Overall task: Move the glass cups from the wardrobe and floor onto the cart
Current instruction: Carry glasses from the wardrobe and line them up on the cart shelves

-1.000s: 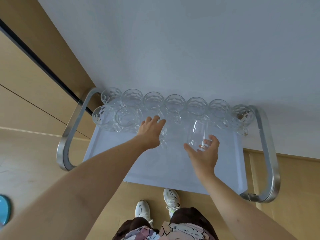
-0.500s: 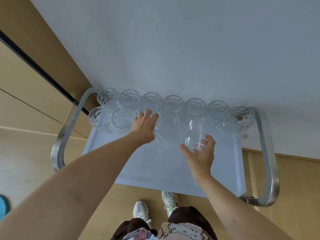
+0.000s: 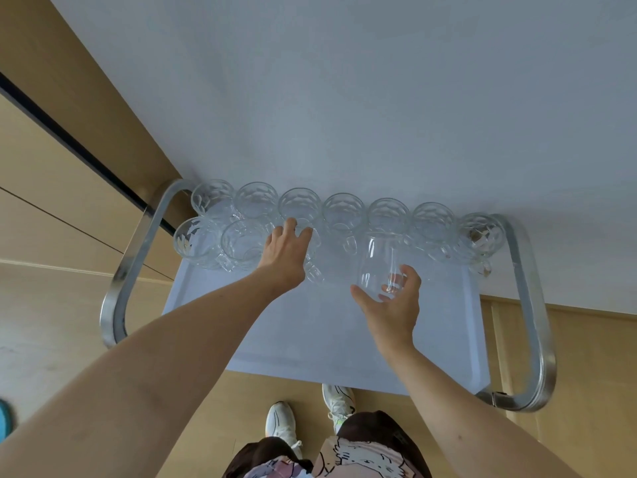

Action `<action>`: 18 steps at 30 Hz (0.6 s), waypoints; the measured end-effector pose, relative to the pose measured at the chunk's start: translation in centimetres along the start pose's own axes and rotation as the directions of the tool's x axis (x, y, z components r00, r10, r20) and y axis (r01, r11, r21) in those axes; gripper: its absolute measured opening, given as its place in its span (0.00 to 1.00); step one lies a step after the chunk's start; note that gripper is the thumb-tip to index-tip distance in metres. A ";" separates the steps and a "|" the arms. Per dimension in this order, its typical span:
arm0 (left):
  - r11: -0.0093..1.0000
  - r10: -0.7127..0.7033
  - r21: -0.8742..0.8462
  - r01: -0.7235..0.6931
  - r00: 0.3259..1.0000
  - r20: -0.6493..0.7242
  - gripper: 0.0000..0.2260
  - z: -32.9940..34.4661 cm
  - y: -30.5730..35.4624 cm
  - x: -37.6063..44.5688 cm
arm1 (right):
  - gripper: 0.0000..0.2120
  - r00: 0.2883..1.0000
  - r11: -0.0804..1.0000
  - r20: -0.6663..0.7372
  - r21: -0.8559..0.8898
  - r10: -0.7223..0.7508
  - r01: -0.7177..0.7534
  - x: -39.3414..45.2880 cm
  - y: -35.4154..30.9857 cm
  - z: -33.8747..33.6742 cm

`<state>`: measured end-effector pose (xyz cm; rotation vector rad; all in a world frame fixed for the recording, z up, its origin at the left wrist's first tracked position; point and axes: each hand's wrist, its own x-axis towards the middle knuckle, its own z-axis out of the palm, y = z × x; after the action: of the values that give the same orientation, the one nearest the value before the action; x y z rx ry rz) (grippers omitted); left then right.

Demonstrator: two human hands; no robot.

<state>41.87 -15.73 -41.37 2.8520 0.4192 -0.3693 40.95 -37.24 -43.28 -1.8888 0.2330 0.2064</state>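
We saw the right hand (image 3: 391, 310) grasping a plain glass (image 3: 377, 267) over the cart (image 3: 324, 339), the left hand (image 3: 286, 253) gripping a faceted mug (image 3: 312, 257) at ten o'clock.

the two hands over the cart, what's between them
In the head view, between the left hand and the right hand lies only bare white cart top, plus one mug's handle.
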 end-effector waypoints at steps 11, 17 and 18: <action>0.997 0.065 0.033 -0.064 0.997 -0.033 0.38 -1.5 -1.2 -1.3 | 0.45 0.998 0.998 -0.021 0.014 -0.060 0.061 -1.8 -1.7 1.0; 0.993 0.074 -0.084 -0.084 0.990 -0.120 0.34 -3.3 -2.5 -3.5 | 0.44 0.992 0.992 -0.047 0.046 -0.113 0.116 -4.6 -2.7 1.4; 0.992 0.070 -0.098 -0.083 0.989 -0.128 0.34 -3.4 -2.7 -3.9 | 0.44 0.991 0.991 -0.057 0.049 -0.124 0.126 -5.1 -2.7 1.4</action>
<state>38.13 -13.33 -37.62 2.7895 0.3390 -0.1515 36.71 -34.77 -39.94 -1.8517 0.1544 0.0636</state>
